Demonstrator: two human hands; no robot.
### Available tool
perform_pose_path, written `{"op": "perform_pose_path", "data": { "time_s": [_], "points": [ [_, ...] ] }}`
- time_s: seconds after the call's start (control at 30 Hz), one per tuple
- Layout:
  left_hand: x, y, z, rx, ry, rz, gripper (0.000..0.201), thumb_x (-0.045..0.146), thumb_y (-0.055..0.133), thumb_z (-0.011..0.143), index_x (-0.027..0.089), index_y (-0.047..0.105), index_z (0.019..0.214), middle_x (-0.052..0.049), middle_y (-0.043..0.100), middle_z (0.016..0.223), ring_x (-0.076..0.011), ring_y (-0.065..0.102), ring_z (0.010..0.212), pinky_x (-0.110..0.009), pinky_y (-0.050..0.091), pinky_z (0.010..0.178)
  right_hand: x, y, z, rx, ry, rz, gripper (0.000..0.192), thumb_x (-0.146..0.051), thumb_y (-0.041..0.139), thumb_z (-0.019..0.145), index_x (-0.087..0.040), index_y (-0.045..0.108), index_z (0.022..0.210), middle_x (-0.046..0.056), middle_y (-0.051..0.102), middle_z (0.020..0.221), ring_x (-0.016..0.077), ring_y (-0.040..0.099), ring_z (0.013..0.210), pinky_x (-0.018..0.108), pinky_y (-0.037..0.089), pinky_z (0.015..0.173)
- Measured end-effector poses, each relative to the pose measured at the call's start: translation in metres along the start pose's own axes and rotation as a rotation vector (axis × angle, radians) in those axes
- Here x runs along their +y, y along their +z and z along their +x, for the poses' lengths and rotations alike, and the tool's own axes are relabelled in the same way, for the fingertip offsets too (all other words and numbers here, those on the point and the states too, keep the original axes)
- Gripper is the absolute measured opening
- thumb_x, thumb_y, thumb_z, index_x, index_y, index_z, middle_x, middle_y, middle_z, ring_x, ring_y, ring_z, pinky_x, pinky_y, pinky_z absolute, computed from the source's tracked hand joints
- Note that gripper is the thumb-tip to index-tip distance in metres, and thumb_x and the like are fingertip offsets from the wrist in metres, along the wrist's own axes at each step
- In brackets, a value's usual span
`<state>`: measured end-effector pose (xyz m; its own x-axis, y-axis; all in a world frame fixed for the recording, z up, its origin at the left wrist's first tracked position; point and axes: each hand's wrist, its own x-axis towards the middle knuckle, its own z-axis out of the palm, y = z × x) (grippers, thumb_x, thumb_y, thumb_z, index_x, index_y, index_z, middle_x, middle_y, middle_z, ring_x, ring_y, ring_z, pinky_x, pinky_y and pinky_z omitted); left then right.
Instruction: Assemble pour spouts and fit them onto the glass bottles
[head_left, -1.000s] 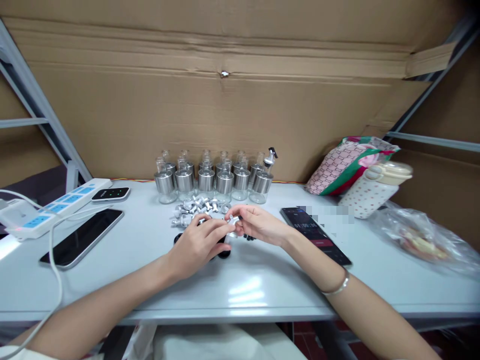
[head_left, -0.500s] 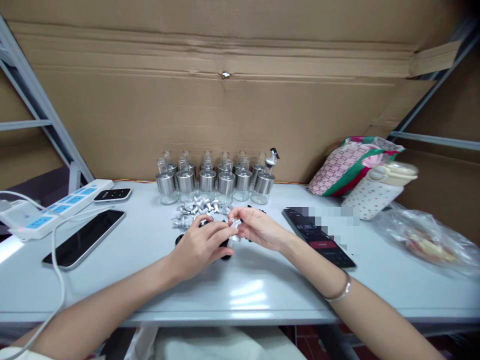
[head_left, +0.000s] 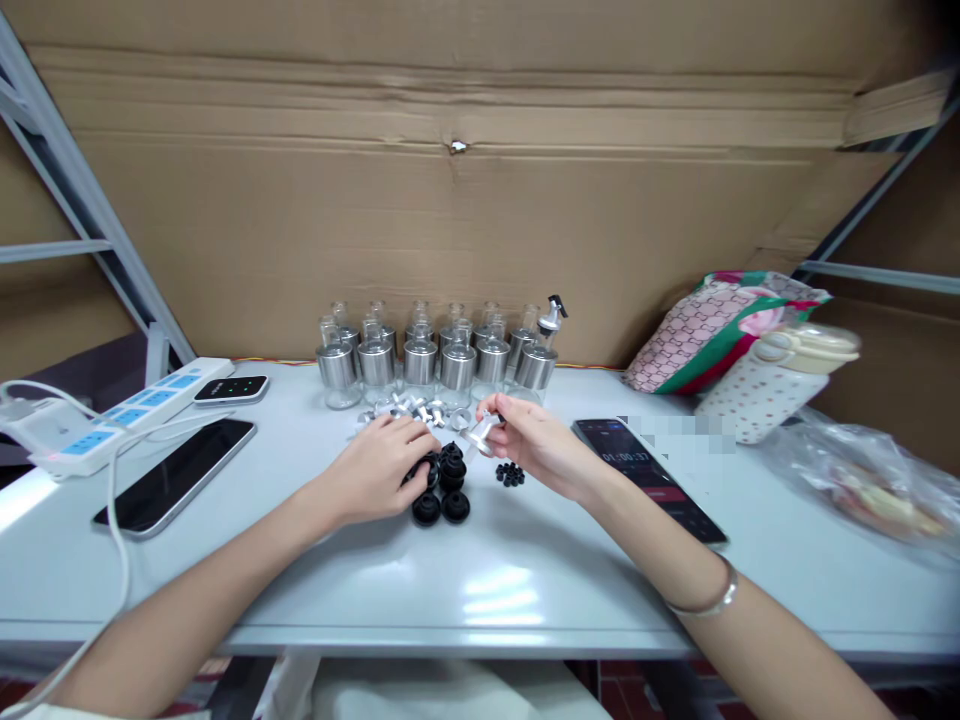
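Spout piece (head_left: 482,433), small and silver, pinched in right hand (head_left: 534,447) fingertips, lifted just off white table (head_left: 480,580), tilted, near table centre in front of the bottle rows.

Head view, only one:
- Left hand (head_left: 375,470) palm-down, fingers curled over heap of black rubber stoppers (head_left: 442,487). Fingertips touching the stoppers at the heap's left edge; one possibly gripped, cannot tell for sure.
- Two stoppers at near edge of heap, clear of the hand.
- Cluster of tiny black rings (head_left: 510,473) on table just below right hand, apart from the stopper heap.
- Loose pile of silver spout parts (head_left: 405,410) behind left hand, between it and the bottles.
- Glass bottles with steel collars (head_left: 431,360) in two rows against cardboard wall (head_left: 450,230). Rightmost one fitted with a black-tipped pourer (head_left: 551,312).
- Phone with timer screen (head_left: 645,475) right of right hand, flat on table. Bracelet (head_left: 709,603) on right wrist.
- Far right: patterned bag (head_left: 712,325), dotted bottle (head_left: 772,385) lying over, clear plastic bag (head_left: 870,475).
- Left side: dark phone (head_left: 176,475) lying face-up, small black device with green lights (head_left: 230,389), white power strip (head_left: 112,410), white cable (head_left: 116,540) trailing off table edge.
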<state>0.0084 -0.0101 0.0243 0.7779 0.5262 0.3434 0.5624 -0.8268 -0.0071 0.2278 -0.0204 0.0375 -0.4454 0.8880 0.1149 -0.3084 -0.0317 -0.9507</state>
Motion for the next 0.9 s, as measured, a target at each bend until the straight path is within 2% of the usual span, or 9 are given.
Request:
{"op": "perform_pose_path", "data": {
  "time_s": [0.3, 0.47, 0.63, 0.73, 0.9],
  "points": [
    [0.001, 0.001, -0.001, 0.007, 0.102, 0.023, 0.021, 0.016, 0.037, 0.090, 0.016, 0.059, 0.093, -0.006, 0.062, 0.094, -0.0186, 0.056, 0.082, -0.033, 0.039, 0.074, -0.002, -0.001, 0.000, 0.060, 0.011, -0.025, 0.041, -0.055, 0.071, 0.073, -0.016, 0.058, 0.077, -0.007, 0.041, 0.054, 0.0087, 0.040, 0.050, 0.027, 0.030, 0.059],
    [0.000, -0.003, -0.002, -0.033, 0.050, 0.038, 0.018, 0.018, 0.046, 0.085, 0.017, 0.059, 0.097, -0.006, 0.062, 0.096, -0.0197, 0.058, 0.082, -0.033, 0.039, 0.072, -0.001, -0.003, 0.001, 0.054, 0.003, -0.041, 0.041, -0.056, 0.069, 0.074, -0.017, 0.059, 0.077, -0.007, 0.042, 0.055, 0.0088, 0.040, 0.050, 0.028, 0.032, 0.059],
    [-0.004, -0.006, -0.003, -0.071, 0.032, 0.040, 0.015, 0.017, 0.047, 0.086, 0.017, 0.058, 0.095, -0.004, 0.063, 0.091, -0.0197, 0.058, 0.077, -0.033, 0.040, 0.071, -0.001, -0.003, 0.001, 0.072, 0.013, -0.025, 0.042, -0.058, 0.069, 0.073, -0.017, 0.058, 0.075, -0.007, 0.041, 0.054, 0.0086, 0.038, 0.050, 0.027, 0.034, 0.058],
    [-0.004, -0.008, -0.003, -0.014, 0.045, 0.024, 0.011, 0.020, 0.048, 0.087, 0.016, 0.056, 0.093, -0.003, 0.063, 0.088, -0.0189, 0.057, 0.074, -0.033, 0.040, 0.070, -0.004, -0.003, 0.001, 0.102, 0.015, -0.016, 0.043, -0.058, 0.071, 0.071, -0.018, 0.058, 0.074, -0.007, 0.042, 0.053, 0.0086, 0.038, 0.049, 0.026, 0.035, 0.057],
    [-0.003, -0.010, -0.003, 0.147, 0.088, -0.013, 0.010, 0.022, 0.046, 0.088, 0.015, 0.051, 0.092, -0.004, 0.063, 0.087, -0.0187, 0.060, 0.079, -0.033, 0.041, 0.073, -0.004, -0.005, 0.003, 0.197, 0.021, 0.002, 0.043, -0.060, 0.068, 0.073, -0.018, 0.057, 0.074, -0.007, 0.042, 0.052, 0.0074, 0.039, 0.048, 0.024, 0.037, 0.057]
  ]
}}
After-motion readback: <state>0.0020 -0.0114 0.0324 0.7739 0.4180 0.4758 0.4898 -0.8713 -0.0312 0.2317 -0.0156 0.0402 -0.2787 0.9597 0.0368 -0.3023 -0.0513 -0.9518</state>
